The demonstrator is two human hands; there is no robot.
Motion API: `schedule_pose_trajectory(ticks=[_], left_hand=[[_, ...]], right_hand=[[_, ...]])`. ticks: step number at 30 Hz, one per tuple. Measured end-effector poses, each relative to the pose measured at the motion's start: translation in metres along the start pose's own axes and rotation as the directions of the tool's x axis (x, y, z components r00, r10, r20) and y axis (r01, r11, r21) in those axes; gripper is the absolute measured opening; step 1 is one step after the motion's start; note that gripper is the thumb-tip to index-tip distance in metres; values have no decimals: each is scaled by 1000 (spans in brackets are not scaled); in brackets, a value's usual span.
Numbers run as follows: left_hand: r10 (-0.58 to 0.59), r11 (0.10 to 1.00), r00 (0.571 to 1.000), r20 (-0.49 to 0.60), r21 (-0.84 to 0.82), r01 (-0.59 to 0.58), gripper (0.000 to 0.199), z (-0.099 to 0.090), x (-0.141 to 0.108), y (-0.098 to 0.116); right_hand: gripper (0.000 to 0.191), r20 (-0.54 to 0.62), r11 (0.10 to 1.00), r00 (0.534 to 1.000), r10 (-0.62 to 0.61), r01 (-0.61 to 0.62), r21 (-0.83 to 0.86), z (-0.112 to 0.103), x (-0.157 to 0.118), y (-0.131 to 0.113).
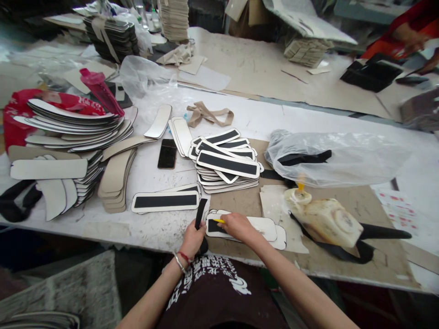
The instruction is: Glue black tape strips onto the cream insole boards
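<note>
My left hand (192, 238) is closed on a narrow black strip (200, 214), whose free end points up and away from me. In my right hand (237, 226) is a thin yellow stick-like tool (218, 220); my fingers hide most of it. That hand is over a white rounded panel (262, 225), which lies on other panels near the front edge. A short black area (213, 226) shows at this panel's left end. To the left, a white panel with a black strip (164, 201) lies flat. Beyond my hands is a pile of similar strip-faced panels (228, 164).
A stained, glue-crusted container (329, 221) lies on brown cardboard (384, 246) at right, below a clear plastic bag (343, 155). Leftward are a phone (167, 154), stacked beige panels (115, 183) and a pink bottle (101, 91). Another person's hand (409, 39) shows at far right.
</note>
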State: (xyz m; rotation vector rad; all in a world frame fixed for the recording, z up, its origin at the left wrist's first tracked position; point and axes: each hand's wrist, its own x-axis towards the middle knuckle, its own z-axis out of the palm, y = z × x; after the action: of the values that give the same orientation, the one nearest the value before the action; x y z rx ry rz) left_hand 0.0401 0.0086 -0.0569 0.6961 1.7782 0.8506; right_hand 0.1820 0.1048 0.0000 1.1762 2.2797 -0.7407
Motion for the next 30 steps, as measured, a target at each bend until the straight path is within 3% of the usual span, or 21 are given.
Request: schedule_pose_trajectory(ticks=[11, 18, 21, 26, 30], left_hand=[[-48, 992, 996, -71, 117, 56, 25, 6, 1, 22], [-43, 989, 995, -88, 141, 55, 23, 10, 9, 22], [-47, 989, 996, -78, 134, 57, 23, 9, 13, 16], [-40, 992, 998, -56, 118, 46, 26, 8, 18, 7], [-34, 991, 999, -27, 130, 37, 30, 7, 20, 7]], right_hand=[[27, -1, 1000, 1000, 11, -10, 5, 3, 2, 1], [27, -2, 999, 1000, 31, -31, 18, 2, -1, 1], [27, 9, 997, 998, 62, -63, 45, -2, -19, 22], [23, 34, 963, 974, 225, -228, 141, 2, -69, 86], [24, -42, 901, 937, 346, -319, 293, 15, -89, 114]])
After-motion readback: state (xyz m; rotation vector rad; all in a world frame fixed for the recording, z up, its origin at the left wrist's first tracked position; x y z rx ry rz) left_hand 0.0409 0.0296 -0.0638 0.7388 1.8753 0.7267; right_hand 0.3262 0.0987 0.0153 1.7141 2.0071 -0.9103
